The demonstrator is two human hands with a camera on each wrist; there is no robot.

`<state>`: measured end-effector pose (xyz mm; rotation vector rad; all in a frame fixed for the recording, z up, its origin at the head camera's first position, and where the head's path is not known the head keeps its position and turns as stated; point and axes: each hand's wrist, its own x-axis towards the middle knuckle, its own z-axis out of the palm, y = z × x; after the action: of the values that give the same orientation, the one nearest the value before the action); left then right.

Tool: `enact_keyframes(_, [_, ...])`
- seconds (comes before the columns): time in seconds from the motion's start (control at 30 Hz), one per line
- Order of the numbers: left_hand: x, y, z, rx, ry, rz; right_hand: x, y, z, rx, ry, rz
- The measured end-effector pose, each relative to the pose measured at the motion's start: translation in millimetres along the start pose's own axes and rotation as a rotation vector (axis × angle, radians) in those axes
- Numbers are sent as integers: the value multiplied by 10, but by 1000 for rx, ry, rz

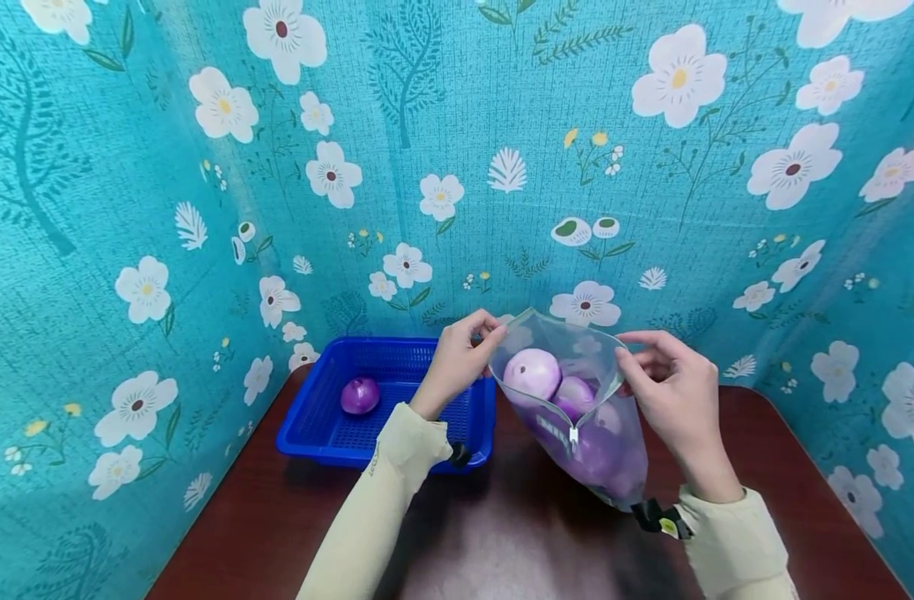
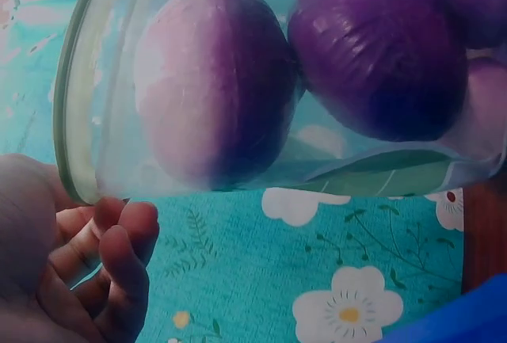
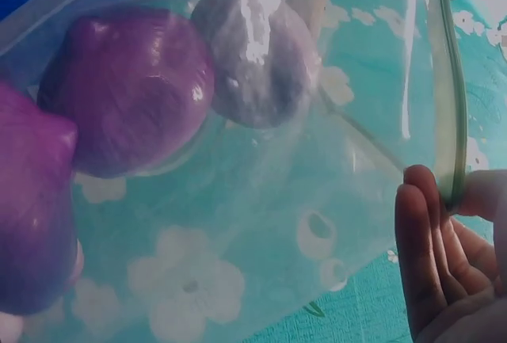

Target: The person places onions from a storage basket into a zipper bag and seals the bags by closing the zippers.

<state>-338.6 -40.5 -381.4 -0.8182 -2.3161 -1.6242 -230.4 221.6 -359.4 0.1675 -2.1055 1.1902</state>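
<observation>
Right of the basket, bag perhaps touches table.

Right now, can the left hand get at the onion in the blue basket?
Likely yes, once it lets go: the left hand pinches the mouth of the clear bag. The onion lies uncovered in the open-topped blue basket, close to that hand.

Purple onions, some paler; clear bag, greenish rim; blue basket; red-brown desk; teal cloth with white flowers; cream sleeves.
</observation>
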Motion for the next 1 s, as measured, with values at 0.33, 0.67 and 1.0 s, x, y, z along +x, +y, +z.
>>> enact_keyframes(0.33, [-252, -167, -153, 23, -64, -51, 27, -42, 181, 26, 68, 40])
enact_keyframes(0.67, [-510, -490, -624, 149, -13, -150, -3, -76, 256, 83, 49, 52])
enact_keyframes(1.0, [-623, -976, -1249, 411, 55, -342, -28, -52, 267, 121, 50, 62])
